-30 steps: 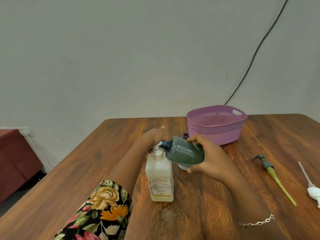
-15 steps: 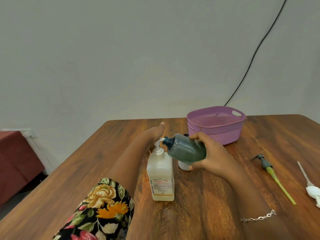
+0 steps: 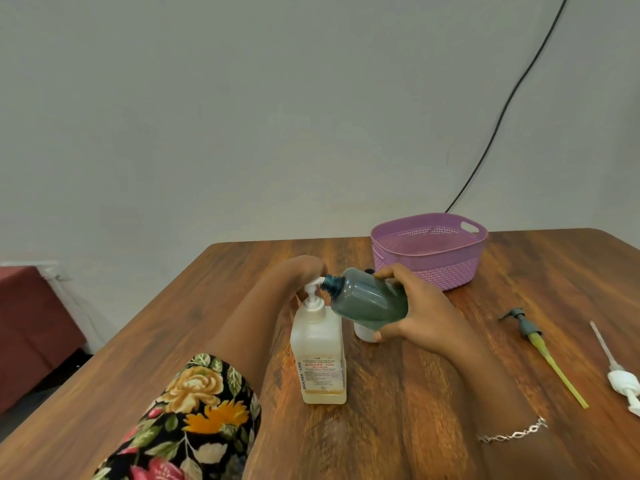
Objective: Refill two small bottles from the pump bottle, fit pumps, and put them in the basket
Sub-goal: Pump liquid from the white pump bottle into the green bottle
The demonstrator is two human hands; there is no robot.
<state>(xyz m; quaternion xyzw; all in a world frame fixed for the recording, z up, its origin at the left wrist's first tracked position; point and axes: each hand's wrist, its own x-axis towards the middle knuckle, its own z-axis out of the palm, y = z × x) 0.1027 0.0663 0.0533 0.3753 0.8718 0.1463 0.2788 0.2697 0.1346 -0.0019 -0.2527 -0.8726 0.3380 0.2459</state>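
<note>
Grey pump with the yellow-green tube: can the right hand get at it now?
Probably not freely: the right hand grips the tilted grey-green plastic bottle. The grey pump itself lies uncovered on the wooden table, nothing between.

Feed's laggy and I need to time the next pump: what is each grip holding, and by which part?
Right grip holds the dark green bottle round its lower body, neck free at the nozzle. Left grip rests atop the pump bottle, gripping nothing.

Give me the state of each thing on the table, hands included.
pump bottle: upright, pump fitted, left hand rests on its head.
dark green bottle: uncapped, tipped sideways, mouth at the nozzle, gripped by right hand.
white bottle: standing, mostly hidden behind the right hand.
basket: upright, nothing seen inside.
grey pump: lying loose, unfitted.
white pump: lying loose, unfitted.
</note>
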